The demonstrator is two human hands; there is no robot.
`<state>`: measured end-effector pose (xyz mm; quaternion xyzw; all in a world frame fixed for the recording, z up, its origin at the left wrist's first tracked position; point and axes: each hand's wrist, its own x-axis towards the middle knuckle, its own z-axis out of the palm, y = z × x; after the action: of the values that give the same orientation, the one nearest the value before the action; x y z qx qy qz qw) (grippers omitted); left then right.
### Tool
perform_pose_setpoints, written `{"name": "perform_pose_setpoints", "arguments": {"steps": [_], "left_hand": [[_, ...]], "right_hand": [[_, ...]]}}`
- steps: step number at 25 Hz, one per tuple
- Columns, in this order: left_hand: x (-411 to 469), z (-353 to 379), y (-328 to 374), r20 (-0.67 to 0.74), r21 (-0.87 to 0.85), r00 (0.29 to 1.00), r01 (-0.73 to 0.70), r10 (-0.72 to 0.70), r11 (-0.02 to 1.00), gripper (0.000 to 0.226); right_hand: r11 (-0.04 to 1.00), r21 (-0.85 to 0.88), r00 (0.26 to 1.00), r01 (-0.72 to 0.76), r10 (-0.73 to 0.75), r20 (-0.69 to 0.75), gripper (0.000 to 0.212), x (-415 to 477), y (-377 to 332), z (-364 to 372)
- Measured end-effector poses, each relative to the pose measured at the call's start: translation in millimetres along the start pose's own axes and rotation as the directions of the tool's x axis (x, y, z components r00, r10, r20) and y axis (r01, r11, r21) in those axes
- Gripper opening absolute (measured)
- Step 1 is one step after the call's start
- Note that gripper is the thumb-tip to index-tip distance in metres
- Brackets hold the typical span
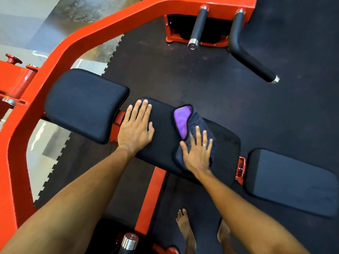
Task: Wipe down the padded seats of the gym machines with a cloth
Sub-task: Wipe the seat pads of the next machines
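Observation:
A long black padded seat (165, 132) of a red gym machine lies across the middle of the view. My left hand (135, 125) rests flat on its left end, fingers spread, holding nothing. My right hand (197, 153) presses flat on a dark cloth with a purple inner side (187, 121), which lies on the right half of the seat; part of the cloth is folded back and shows purple. A second black pad (84, 105) sits to the left and a third (291, 182) to the right.
The red steel frame (77, 43) arches over the left pad. Two black handle bars with chrome ends (198, 26) stick out at the top. Black rubber floor mats (201, 74) lie beneath. My bare feet (185, 230) stand below the seat.

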<state>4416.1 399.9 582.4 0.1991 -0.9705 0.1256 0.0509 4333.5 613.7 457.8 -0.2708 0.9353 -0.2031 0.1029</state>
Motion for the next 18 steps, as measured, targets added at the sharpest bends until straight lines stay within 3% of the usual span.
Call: {"name": "perform_pose_setpoints", "arguments": {"steps": [3,5,9,12,14,16,18], "left_hand": [[2,-1,0,0.008,0.001,1.000,-0.006,0.006,1.000,0.063],[0,0,-1,0.022,-0.007,1.000,-0.008,0.008,1.000,0.063],[1,1,-3,0.030,0.004,0.999,-0.014,0.014,1.000,0.064],[-2,0,0,0.046,0.014,0.999,-0.020,0.020,1.000,0.065],[0,-2,-2,0.053,0.008,0.998,-0.023,0.023,1.000,0.065],[-1,-1,-2,0.047,0.014,0.999,-0.026,0.026,1.000,0.065],[0,-2,-1,0.041,0.023,0.999,-0.025,0.024,0.999,0.064]], "right_hand": [[0.906,0.141,0.914,-0.400,0.383,0.131,0.071,43,-39,-21],[0.860,0.194,0.879,-0.472,0.445,0.170,0.072,55,-76,-27],[0.979,0.125,0.987,-0.159,0.162,-0.015,0.071,7,-105,-8],[0.995,0.021,0.993,0.099,-0.098,-0.060,0.065,-34,-64,3],[0.992,-0.037,0.992,0.122,-0.123,-0.024,0.065,-45,-24,7],[0.995,-0.007,0.995,-0.103,0.103,-0.002,0.066,-40,-3,8],[0.883,0.146,0.895,-0.446,0.437,0.089,0.069,-15,-25,-1]]}}
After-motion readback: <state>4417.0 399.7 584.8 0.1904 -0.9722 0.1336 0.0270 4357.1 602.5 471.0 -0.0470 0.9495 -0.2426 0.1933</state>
